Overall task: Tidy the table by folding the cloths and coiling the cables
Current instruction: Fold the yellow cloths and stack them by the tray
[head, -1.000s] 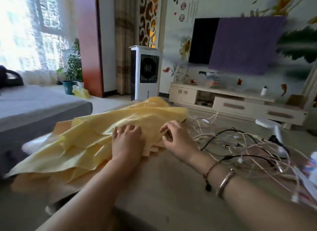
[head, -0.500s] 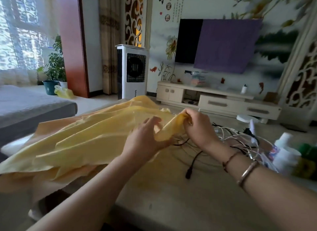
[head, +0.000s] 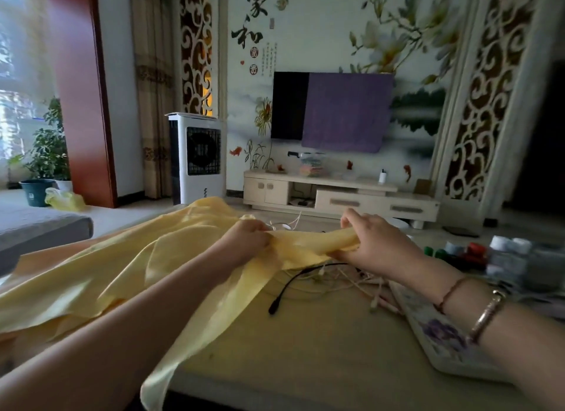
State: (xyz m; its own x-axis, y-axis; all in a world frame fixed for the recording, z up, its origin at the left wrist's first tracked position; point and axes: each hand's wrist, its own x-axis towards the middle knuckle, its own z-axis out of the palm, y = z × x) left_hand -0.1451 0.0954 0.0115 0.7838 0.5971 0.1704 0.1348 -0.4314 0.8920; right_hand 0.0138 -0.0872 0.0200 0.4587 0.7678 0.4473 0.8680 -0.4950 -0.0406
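Thin yellow fabric cloth (head: 116, 267) is lying rumpled across left of pale wooden surface (head: 305, 343), one edge lifted. Left hand (head: 244, 242) & right hand (head: 371, 242), fingers curled, are gripping that edge, stretching it between them above tangle of white and black cables (head: 318, 280). Floral tray (head: 440, 334) is sitting just right of cables.

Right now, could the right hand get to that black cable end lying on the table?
Probably yes, once free: the right hand grips the yellow cloth, but the black cable end lies uncovered on the table just below it.
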